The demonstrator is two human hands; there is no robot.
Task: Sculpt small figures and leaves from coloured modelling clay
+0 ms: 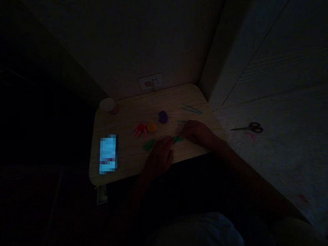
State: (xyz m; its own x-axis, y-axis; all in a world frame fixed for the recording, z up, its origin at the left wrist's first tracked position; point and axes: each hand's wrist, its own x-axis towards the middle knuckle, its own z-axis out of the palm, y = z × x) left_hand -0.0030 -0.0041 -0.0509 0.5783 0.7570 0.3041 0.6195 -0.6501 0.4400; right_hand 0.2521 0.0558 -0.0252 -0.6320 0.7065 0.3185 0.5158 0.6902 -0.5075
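Note:
The scene is very dark. A green leaf-shaped piece (pixel 178 139), which looks like modelling clay, lies on the table between my hands. My left hand (pixel 161 154) rests at its left end, fingers bent together and touching it. Just above its right part, my right hand (pixel 198 133) has its fingers drawn into a pinch; what is in them, if anything, is too dark to make out. A second green leaf-shaped piece (pixel 148 145) lies left of my left hand. One thin blue stick (pixel 182 121) lies by my right knuckles.
On the wooden table (pixel 127 164) are a purple lump (pixel 162 117), an orange lump (pixel 151 127), a pink-red piece with finger-like strips (pixel 141 129), more blue sticks (pixel 191 109), a lit phone (pixel 108 154) and a pale cup (pixel 108 105). Scissors (pixel 248 128) lie to the right, off the table.

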